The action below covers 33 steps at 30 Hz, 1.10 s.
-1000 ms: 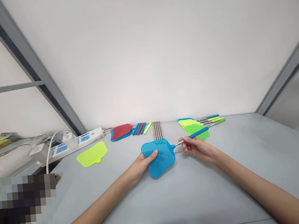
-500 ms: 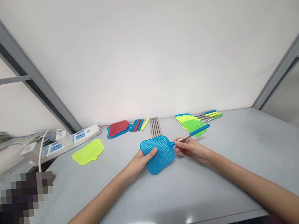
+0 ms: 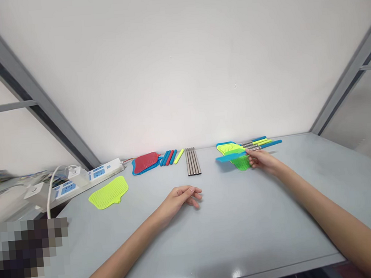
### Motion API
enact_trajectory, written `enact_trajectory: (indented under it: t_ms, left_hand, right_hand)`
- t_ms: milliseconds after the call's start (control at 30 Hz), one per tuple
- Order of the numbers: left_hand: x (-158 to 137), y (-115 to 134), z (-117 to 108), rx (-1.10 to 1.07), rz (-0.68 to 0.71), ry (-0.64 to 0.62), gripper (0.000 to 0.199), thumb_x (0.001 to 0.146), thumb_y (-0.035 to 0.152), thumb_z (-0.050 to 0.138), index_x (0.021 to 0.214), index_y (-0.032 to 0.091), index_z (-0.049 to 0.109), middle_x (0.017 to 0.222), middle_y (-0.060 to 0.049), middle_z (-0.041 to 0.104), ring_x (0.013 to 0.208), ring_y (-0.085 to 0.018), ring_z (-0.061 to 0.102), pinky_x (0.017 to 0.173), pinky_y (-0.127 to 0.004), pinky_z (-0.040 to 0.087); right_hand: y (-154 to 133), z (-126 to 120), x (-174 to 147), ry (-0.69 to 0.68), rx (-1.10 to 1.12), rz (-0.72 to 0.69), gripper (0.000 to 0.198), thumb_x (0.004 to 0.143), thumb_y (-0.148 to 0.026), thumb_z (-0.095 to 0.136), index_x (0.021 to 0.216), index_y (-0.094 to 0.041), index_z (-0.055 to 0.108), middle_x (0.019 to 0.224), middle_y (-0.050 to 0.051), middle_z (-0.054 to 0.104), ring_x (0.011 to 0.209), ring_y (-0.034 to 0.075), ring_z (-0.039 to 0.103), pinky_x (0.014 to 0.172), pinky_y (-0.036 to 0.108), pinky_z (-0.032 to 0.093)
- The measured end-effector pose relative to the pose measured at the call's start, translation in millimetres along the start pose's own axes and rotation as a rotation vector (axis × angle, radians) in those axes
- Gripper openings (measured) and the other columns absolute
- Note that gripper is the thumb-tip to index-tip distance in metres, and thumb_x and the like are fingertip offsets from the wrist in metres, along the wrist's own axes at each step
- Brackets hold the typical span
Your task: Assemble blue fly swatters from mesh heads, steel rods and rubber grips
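Between the fingers of my right hand [image 3: 260, 160] is a blue fly swatter [image 3: 229, 157], gripped near where its head meets the shaft. Its head is seen nearly edge-on, above a pile of finished-looking swatters with a yellow head [image 3: 228, 148] and a green head [image 3: 241, 163]. My left hand [image 3: 183, 198] is empty over the table, fingers apart and loosely curled. Just beyond it lie several metal rods [image 3: 193, 161] side by side. Loose grip sleeves in blue and red [image 3: 168, 158], plus a yellow sleeve [image 3: 179, 156], rest left of the rods.
A red swatter head [image 3: 146, 160] lies on blue ones at the back left. Closer on that side is a yellow swatter head [image 3: 109, 192]. A white power strip [image 3: 107, 167] with plugs and a cable runs along the left edge of the grey table [image 3: 232, 238]. A wall stands behind.
My left hand has let go of the blue swatter's head. My right hand has carried the swatter right and away from me, over the pile, turning its head nearly edge-on.
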<state>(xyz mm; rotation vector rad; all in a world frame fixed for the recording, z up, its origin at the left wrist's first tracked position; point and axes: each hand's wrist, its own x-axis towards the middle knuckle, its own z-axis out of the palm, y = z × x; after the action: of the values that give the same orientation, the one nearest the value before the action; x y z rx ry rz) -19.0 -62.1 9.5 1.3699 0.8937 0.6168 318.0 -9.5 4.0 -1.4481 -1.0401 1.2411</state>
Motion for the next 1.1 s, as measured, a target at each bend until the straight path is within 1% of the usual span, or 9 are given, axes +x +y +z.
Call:
enact_trajectory:
  t_ms: [100,200,333,533,600,700,833,967,1100]
  left_hand:
    - [0,0,0,0.02,0.001,0.004,0.036,0.08,0.044,0.047,0.09,0.014,0.063,0.089,-0.008,0.065,0.066,-0.014,0.06,0.076,-0.029,0.043]
    - [0,0,0,0.028,0.0,0.006,0.036,0.08,0.044,0.047,0.09,0.014,0.063,0.087,-0.008,0.065,0.066,-0.014,0.06,0.077,-0.029,0.042]
    - [0,0,-1,0.032,0.002,0.006,0.037,0.08,0.045,0.047,0.09,0.014,0.063,0.086,-0.008,0.065,0.066,-0.015,0.061,0.077,-0.03,0.043]
    - [0,0,-3,0.034,0.012,-0.018,0.038,0.08,0.046,0.046,0.091,0.014,0.062,0.084,-0.008,0.065,0.066,-0.015,0.061,0.076,-0.031,0.044]
    - [1,-1,-4,0.044,0.018,-0.023,0.038,0.08,0.045,0.045,0.092,0.014,0.062,0.083,-0.008,0.065,0.067,-0.015,0.061,0.077,-0.031,0.044]
    - [2,-2,-5,0.065,0.031,-0.031,0.038,0.081,0.045,0.044,0.092,0.013,0.062,0.082,-0.008,0.065,0.067,-0.015,0.061,0.078,-0.031,0.044]
    - [4,-6,-5,0.132,0.064,0.001,0.039,0.083,0.045,0.039,0.092,0.013,0.06,0.081,-0.008,0.064,0.061,-0.014,0.061,0.071,-0.029,0.046]
    - [4,-7,-10,0.53,0.218,0.205,0.04,0.085,0.044,0.032,0.091,0.015,0.059,0.08,-0.006,0.064,0.063,-0.014,0.061,0.066,-0.027,0.048]
    - [7,-4,-30,0.789,0.3,0.406,0.034,0.083,0.043,0.036,0.089,0.02,0.06,0.093,-0.005,0.062,0.085,-0.019,0.057,0.078,-0.031,0.044]
  right_hand:
    - [7,-26,10,0.156,-0.134,0.075,0.027,0.067,-0.038,0.065,0.061,-0.015,0.052,0.045,-0.002,0.045,0.035,0.008,0.042,0.031,0.02,0.026]
    - [11,-38,15,0.234,-0.2,0.091,0.025,0.065,-0.036,0.066,0.068,-0.014,0.056,0.052,0.001,0.052,0.035,0.008,0.045,0.03,0.02,0.026]
    - [10,-36,14,0.277,-0.213,0.081,0.022,0.066,-0.034,0.065,0.073,-0.014,0.057,0.059,0.003,0.056,0.036,0.008,0.046,0.03,0.02,0.028]
    - [5,-19,8,0.257,-0.126,0.008,0.015,0.072,-0.028,0.057,0.069,-0.014,0.056,0.052,-0.002,0.047,0.036,0.005,0.041,0.031,0.018,0.028]
    - [3,-7,4,0.211,-0.084,-0.029,0.015,0.075,-0.029,0.053,0.07,-0.015,0.056,0.051,-0.003,0.045,0.036,0.005,0.04,0.033,0.018,0.03]
    - [0,18,-6,0.08,-0.034,-0.069,0.018,0.075,-0.032,0.053,0.069,-0.015,0.056,0.051,-0.003,0.045,0.039,0.005,0.042,0.036,0.018,0.034]
    - [2,53,-24,-0.143,0.007,-0.035,0.023,0.077,-0.034,0.051,0.07,-0.014,0.058,0.053,-0.002,0.048,0.041,0.006,0.044,0.038,0.019,0.038]
    - [8,71,-33,-0.294,0.008,0.003,0.021,0.077,-0.031,0.054,0.07,-0.012,0.06,0.051,-0.001,0.048,0.041,0.006,0.045,0.036,0.017,0.037]
    - [11,69,-30,-0.351,0.013,0.0,0.022,0.079,-0.031,0.051,0.073,-0.012,0.059,0.052,-0.002,0.049,0.042,0.006,0.048,0.036,0.015,0.038]
